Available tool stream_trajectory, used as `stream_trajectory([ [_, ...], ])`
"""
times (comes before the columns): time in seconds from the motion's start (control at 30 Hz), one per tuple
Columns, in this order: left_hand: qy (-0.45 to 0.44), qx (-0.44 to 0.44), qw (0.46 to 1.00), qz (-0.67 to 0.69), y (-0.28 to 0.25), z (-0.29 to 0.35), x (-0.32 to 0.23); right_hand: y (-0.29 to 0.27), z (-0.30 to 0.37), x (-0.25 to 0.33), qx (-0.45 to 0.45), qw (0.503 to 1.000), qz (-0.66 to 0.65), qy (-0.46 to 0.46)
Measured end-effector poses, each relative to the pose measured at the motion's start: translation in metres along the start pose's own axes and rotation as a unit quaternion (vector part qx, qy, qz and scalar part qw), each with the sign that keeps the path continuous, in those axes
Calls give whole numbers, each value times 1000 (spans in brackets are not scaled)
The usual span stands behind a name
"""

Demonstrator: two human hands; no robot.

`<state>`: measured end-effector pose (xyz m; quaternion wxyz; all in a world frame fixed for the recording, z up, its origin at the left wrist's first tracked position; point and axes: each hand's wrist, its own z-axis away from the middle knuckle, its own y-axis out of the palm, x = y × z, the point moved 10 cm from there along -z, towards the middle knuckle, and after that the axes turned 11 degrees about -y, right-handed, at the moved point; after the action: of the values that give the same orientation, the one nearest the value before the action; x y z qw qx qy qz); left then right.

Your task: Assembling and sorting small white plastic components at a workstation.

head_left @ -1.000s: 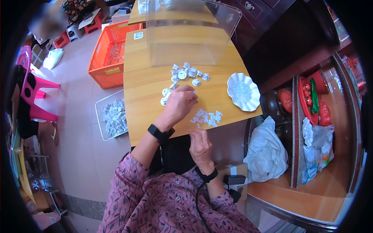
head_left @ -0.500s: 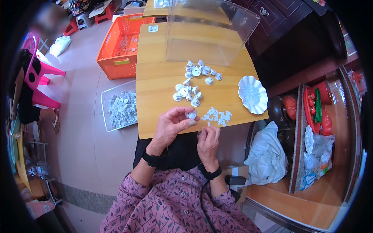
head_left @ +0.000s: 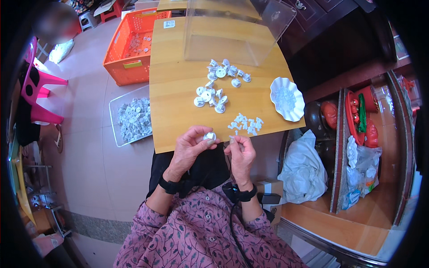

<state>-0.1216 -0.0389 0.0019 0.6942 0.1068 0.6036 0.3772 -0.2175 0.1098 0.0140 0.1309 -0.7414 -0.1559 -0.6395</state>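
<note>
Between the thumb and fingers of my left hand (head_left: 188,149), a white round plastic part (head_left: 209,136) with a raised middle is pinched near the table's front edge. Just to its right, my right hand (head_left: 241,157) is closed in a pinch, a small white plastic piece (head_left: 231,137) showing at its fingertips. Beyond that hand lies a loose scatter of small white plastic pieces (head_left: 241,119). Farther back on the wooden table (head_left: 176,80) are two clusters of white round plastic parts (head_left: 206,95), some upright and some tipped over.
A scalloped white dish (head_left: 275,102) with small clear pieces stands at the table's right. A clear plastic bin (head_left: 214,47) is at the back. Left of the table, an orange crate (head_left: 117,67) and a clear tub (head_left: 117,136) full of white parts sit on the floor.
The table and its things appear shifted slightly up and left in view. My right hand has lifted from the table edge toward the left hand, its pinched piece now showing.
</note>
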Motion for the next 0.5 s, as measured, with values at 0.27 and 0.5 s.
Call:
stream_trajectory([
  [0.27, 33, -7, 998, -48, 0, 6, 0, 12, 4, 8, 35, 999, -26, 26],
  [0.5, 6, 8, 1000, -10, -1, 6, 9, 19, 10, 13, 44, 998, -31, 36],
])
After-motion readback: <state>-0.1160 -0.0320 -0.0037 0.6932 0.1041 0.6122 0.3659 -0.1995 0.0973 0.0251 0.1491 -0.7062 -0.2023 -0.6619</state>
